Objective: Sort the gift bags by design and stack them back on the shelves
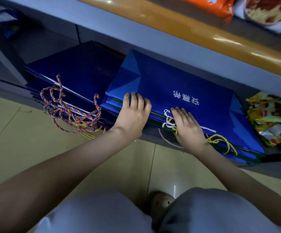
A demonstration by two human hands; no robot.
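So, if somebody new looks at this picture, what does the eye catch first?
First the bright blue bag with white characters, on top of a stack on the low shelf, centre right; the left hand and right hand rest on its front edge. Left of it lies a darker blue stack, its multicoloured rope handles spilling over the shelf edge.
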